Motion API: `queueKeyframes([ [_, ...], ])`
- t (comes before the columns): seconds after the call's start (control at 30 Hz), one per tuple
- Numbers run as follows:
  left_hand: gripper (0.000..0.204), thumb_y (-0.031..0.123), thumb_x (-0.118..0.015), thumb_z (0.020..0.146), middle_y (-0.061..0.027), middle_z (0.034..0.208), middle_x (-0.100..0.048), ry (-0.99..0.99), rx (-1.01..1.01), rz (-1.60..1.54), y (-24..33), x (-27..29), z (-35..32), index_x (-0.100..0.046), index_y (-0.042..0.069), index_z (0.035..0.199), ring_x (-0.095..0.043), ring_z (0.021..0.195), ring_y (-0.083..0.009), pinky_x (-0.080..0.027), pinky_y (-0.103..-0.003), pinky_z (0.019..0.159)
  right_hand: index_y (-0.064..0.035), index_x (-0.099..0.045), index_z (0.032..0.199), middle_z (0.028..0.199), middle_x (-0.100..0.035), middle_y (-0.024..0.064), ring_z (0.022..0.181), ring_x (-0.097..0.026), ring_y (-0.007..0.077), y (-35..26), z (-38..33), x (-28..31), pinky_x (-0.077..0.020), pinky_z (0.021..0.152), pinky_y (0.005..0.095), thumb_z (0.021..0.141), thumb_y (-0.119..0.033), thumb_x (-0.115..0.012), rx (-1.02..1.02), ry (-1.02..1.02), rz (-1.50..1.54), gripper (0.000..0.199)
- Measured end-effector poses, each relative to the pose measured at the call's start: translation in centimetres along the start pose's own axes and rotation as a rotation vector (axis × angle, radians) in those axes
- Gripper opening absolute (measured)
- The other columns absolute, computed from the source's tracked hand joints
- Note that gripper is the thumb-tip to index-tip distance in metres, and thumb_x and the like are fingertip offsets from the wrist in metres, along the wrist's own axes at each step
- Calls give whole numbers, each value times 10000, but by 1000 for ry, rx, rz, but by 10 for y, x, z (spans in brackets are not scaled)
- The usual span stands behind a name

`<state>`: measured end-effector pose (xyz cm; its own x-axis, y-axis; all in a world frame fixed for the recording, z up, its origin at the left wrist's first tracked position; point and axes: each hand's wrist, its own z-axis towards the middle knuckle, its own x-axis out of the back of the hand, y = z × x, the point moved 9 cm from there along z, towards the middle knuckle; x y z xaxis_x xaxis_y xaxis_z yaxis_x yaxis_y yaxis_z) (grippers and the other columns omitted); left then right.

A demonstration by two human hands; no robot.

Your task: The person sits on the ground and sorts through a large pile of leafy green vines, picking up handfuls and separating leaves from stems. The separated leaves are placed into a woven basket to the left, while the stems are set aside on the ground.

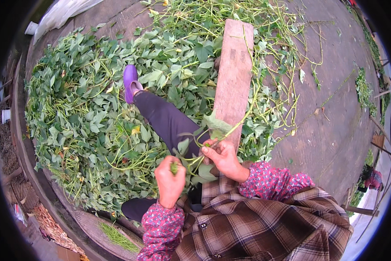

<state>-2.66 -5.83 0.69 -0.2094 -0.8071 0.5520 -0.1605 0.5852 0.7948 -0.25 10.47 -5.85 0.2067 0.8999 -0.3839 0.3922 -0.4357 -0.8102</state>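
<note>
- The left hand (169,179) is clenched in a fist around a small bunch of green stems (174,167), whose cut ends poke out above the curled fingers.
- The right hand (222,157) pinches a long green vine (243,122) between thumb and fingertips, just beside the left hand, over the person's lap.
- From those fingers the vine runs up and to the right, crossing the near end of a wooden plank (233,78); a broad leaf (216,125) hangs on it just above the hand.
- Both wrists come out of pink flowered sleeves (269,180) under a brown plaid jacket (269,226).
- A dark-trousered leg (167,122) stretches out from the lap to a purple clog (130,82).
- The leg and the plank rest on a wide heap of green leaves (82,113) that spreads over the concrete ground (334,108).
- Stripped vines (282,43) lie scattered beyond the plank.
</note>
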Motion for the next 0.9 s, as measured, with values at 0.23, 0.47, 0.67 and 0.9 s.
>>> queueKeyframes([
  [0.23,202,251,-504,885,-73,889,-534,450,526,-1018,-65,42,8,-493,58,945,-502,683,-111,-353,-203,469,-22,-595,882,674,-584,14,551,-525,83,-108,16,180,-433,511,217,812,-135,-621,189,505,-403,136],
  [0.47,199,280,-538,878,-43,878,-531,377,461,-1076,-103,44,24,-497,98,949,-465,713,-104,-350,-201,512,30,-567,998,800,-611,108,661,-602,162,-204,-20,453,-498,557,259,806,-165,-605,181,1047,-1433,276],
  [0.67,198,290,-524,885,13,727,-449,337,572,-1158,-108,14,49,-480,97,870,-424,681,-107,-324,-214,558,39,-597,988,799,-645,96,703,-612,127,-230,209,218,-484,602,264,834,-104,-555,376,411,-1090,215],
  [0.9,233,218,-527,885,30,636,-298,356,500,-1200,-132,14,73,-428,63,742,-262,576,-91,-227,-246,533,87,-536,1089,888,-641,197,774,-638,247,-180,485,197,-488,697,340,764,-250,-596,199,672,-1269,473],
])
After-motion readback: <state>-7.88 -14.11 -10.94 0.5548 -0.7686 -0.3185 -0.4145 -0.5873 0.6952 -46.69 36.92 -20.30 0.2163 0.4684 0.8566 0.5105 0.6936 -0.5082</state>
